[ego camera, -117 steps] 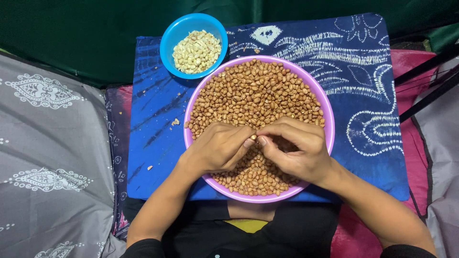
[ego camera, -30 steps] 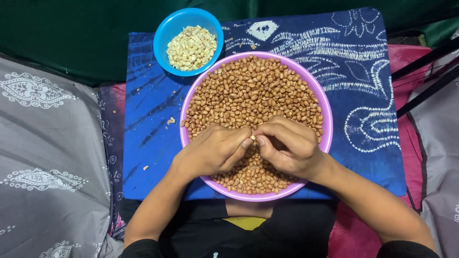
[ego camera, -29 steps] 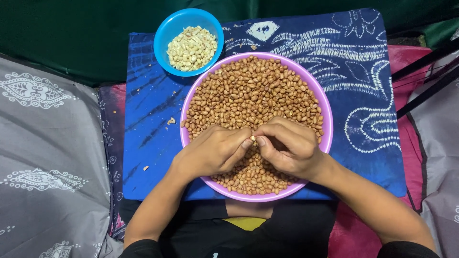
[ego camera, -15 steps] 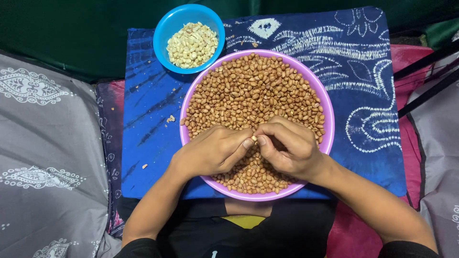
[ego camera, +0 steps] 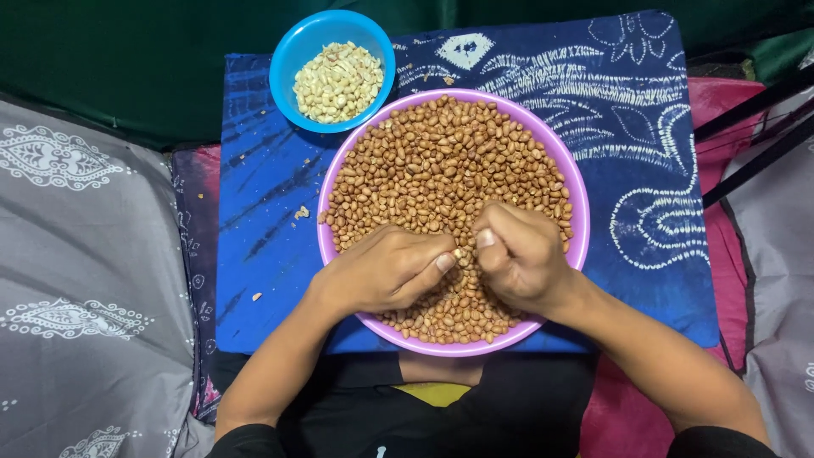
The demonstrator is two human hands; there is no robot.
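Head view: left hand (ego camera: 386, 271) and right hand (ego camera: 517, 254), curled, pinch one peanut (ego camera: 459, 253) over the purple bowl (ego camera: 578, 246).

Peanut (ego camera: 459, 253) between fingertips, barely visible

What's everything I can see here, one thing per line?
Round purple plastic bowl: one, purple, centre of the cloth.
Brown skinned peanuts: many, reddish brown, filling the purple bowl.
Small round blue plastic bowl: one, blue, up-left of the purple bowl, touching its rim.
Pale peeled peanuts: many, cream, in the blue bowl.
Blue patterned cloth: one, blue and white, under both bowls.
Grey patterned fabric: one, grey, left side.
Left hand: one, over the purple bowl, fingertips pinched.
Right hand: one, over the purple bowl, meeting the left.
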